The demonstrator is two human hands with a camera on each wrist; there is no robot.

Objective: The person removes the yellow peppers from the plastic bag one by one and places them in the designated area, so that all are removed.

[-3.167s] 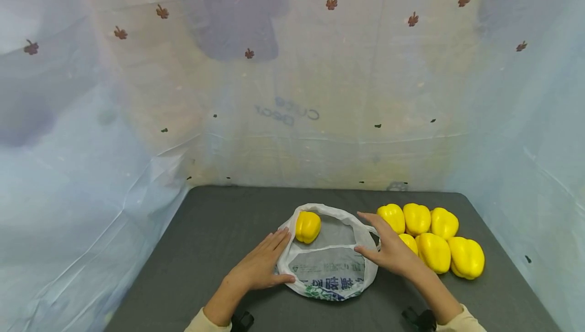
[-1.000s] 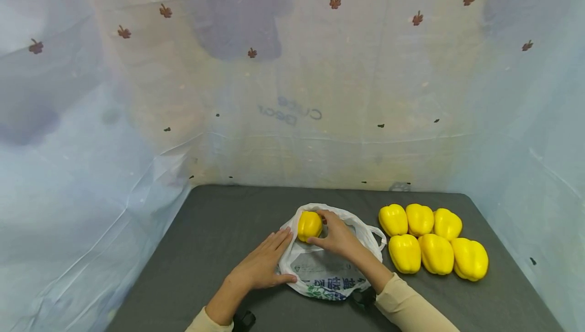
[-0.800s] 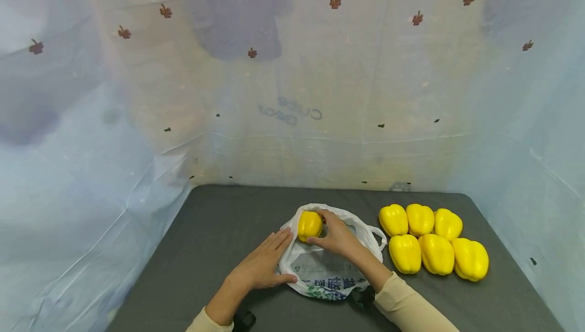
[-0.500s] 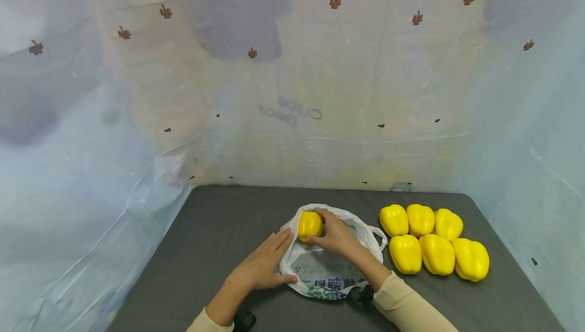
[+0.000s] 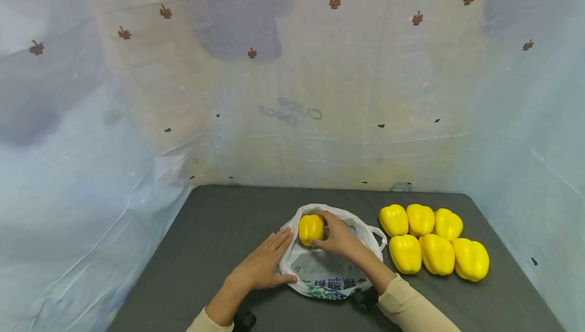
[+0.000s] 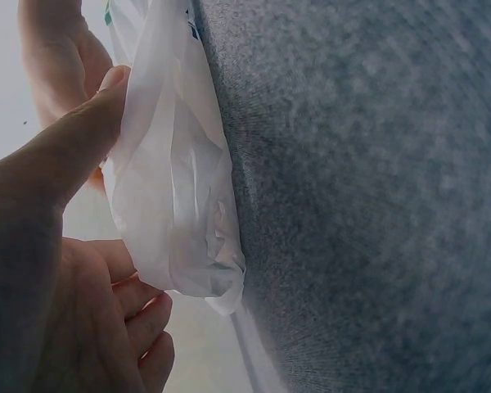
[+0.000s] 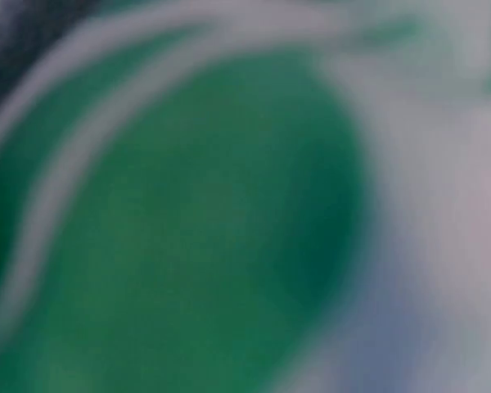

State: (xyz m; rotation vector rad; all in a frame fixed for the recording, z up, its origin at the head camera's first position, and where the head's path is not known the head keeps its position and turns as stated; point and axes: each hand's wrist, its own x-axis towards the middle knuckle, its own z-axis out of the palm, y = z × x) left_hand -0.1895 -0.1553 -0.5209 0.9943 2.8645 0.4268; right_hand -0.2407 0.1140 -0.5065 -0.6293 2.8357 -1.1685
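Observation:
In the head view a white plastic bag [image 5: 299, 285] with blue lettering lies with its mouth spread on the table. Inside it, toward the back left, is a yellow bell pepper [image 5: 310, 230]. My right hand [image 5: 339, 236] reaches over the bag and grips this pepper from the right, thumb in front and fingers behind. My left hand [image 5: 264, 262] rests against the left rim of the bag with extended fingers. Its thumb and fingers touch the bag's side [image 6: 176, 188] in the left wrist view. Only a blurred green print [image 7: 204, 213] on the bag fills the right wrist view.
Several more yellow bell peppers [image 5: 437, 255] sit in two rows to the right of the bag. A bag handle [image 5: 380, 235] sticks out toward them. The dark grey table [image 5: 228, 220] ends at a pale hanging sheet [image 5: 292, 159] behind and at both sides.
My right hand has left the bag's right rim and taken hold of the pepper inside. In the last half second that pepper shifted slightly toward me. The left hand stays put.

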